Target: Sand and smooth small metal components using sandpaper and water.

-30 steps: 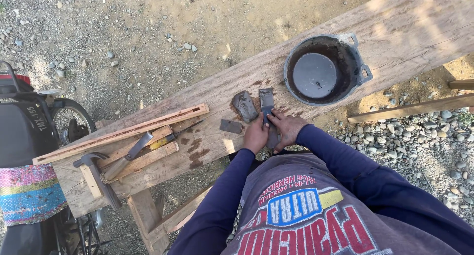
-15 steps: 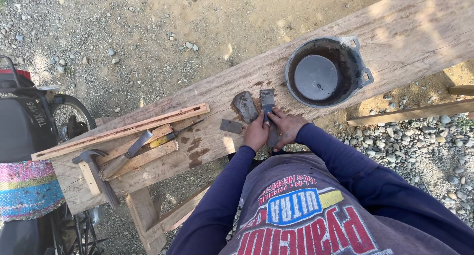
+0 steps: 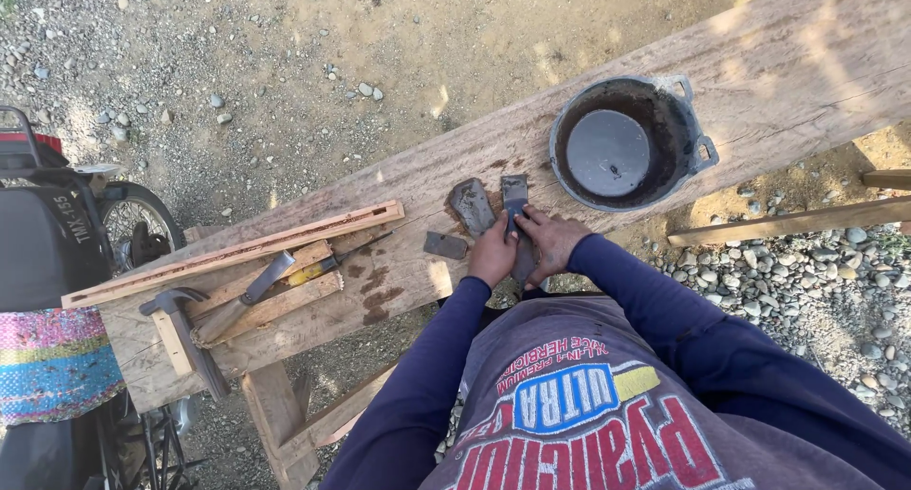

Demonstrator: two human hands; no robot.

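Hands meet over a flat metal blade [image 3: 515, 210] on the plank [image 3: 399, 191], at 6 o'clock of centre. Left hand [image 3: 493, 255] and right hand [image 3: 550, 243] press down on it, fingers apparently curled around its sides. A grey stone [image 3: 472, 205] lies at its 9 o'clock, a water-filled black pot [image 3: 626, 144] at 2 o'clock. Judged step: honing the blade. Next stroke calls for even pressure.

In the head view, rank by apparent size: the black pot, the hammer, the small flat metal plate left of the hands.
1. Black pot, largest.
2. Hammer.
3. Small metal plate, clearly smallest.
All lie on the same plank, so nearness hardly skews this.
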